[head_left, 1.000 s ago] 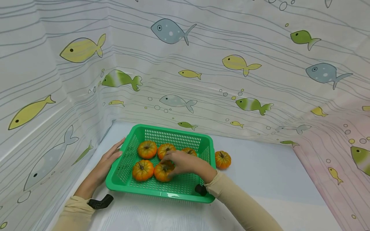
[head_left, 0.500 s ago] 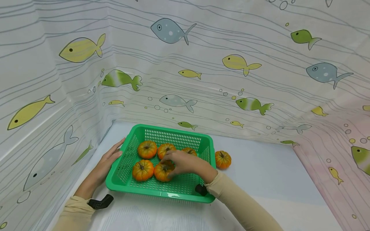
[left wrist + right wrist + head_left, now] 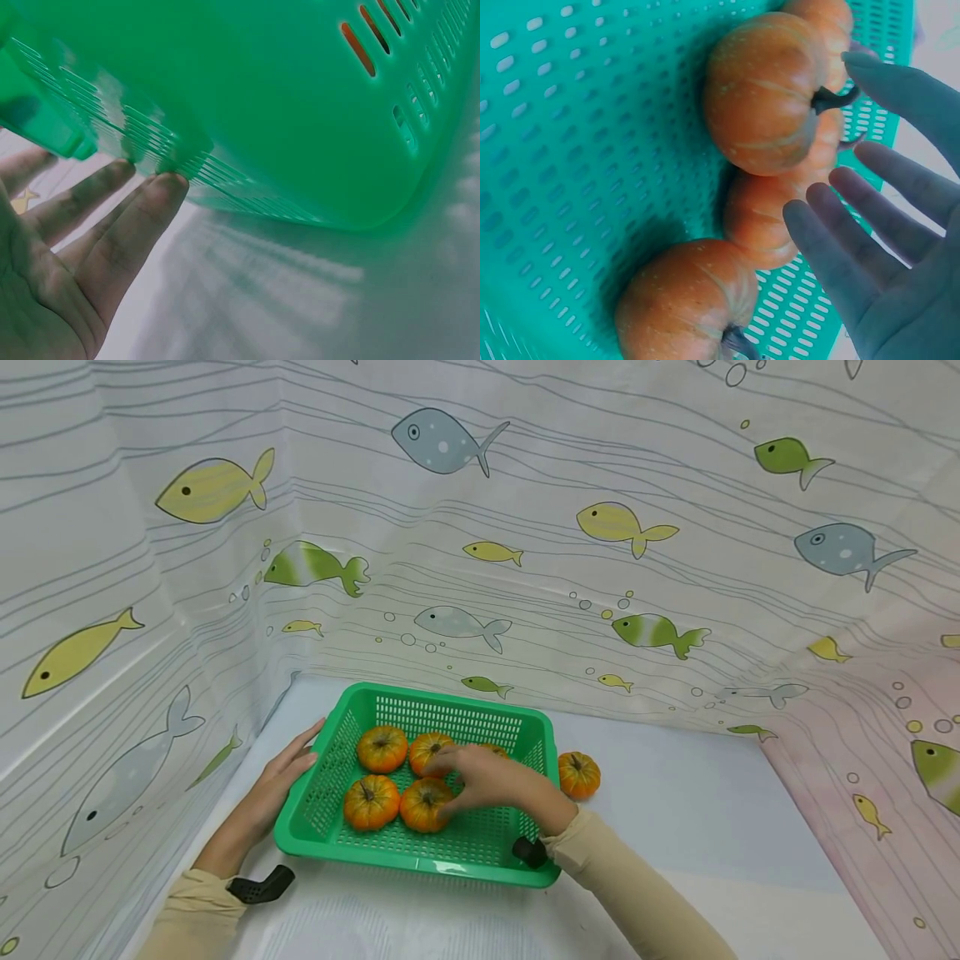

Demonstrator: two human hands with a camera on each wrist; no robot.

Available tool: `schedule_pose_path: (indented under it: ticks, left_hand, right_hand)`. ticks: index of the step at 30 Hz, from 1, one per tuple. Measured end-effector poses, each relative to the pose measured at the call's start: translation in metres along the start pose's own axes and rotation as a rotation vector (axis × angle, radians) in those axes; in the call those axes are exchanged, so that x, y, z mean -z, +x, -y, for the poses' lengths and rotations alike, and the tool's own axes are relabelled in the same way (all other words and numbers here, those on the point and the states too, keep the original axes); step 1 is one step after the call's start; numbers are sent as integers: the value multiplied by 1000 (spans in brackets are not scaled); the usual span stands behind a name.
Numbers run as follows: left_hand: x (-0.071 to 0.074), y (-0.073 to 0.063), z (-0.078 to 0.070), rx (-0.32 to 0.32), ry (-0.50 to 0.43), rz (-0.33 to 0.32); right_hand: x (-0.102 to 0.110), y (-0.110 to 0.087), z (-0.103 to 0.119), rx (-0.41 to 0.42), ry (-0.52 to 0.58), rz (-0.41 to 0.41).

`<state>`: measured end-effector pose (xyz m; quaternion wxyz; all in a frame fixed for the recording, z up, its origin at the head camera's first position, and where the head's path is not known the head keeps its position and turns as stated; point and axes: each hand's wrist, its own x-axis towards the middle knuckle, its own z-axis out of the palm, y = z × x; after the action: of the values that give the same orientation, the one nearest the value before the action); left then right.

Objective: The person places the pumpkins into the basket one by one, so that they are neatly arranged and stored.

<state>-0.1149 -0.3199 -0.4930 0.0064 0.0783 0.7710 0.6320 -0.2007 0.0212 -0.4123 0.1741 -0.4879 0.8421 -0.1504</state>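
Observation:
Several small orange pumpkins lie in a green plastic basket with slotted walls. My left hand is at the basket's left side; its straight fingertips touch the slotted wall in the left wrist view. Over the front middle pumpkin is my right hand, fingers spread and apart from it, holding nothing. Seen from the right wrist, that hand is beside a pumpkin with a dark curved stem. The right hand partly hides a pumpkin at the back right.
One more pumpkin sits on the white table, just outside the basket's right wall. A white fish-print curtain encloses the table at the back and both sides.
My right hand has let go of the front middle pumpkin and moved slightly up and right, fingers opening. The left hand, basket and pumpkins stay where they were.

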Motion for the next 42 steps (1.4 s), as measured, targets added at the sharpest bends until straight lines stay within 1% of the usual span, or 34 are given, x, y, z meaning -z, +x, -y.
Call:
schedule_pose_path:
  ticks: [6,14,20,28,31,34,42]
  left_hand:
    - [0,0,0,-5,3,-1]
    - [1,1,0,-10,10,-3]
    - [1,1,1,-12,2,-1]
    - [0,1,2,-16,-5,3]
    - [0,1,1,-14,-2,-1]
    - [0,1,1,-12,-1,-2]
    - [0,0,0,-10,4,-5]
  right_hand:
    - [8,-4,-1,10,74,-34]
    - [23,-14,-4,-36,85,-88]
    - [32,-25,-11,-73,155,-132]
    - [44,-46,-24,-115,188,-202]
    - [50,-55,-31,-119,224,-219]
    - [54,-65,-40,-141,269,-235]
    - [58,-90,-61,-167,316,-318]
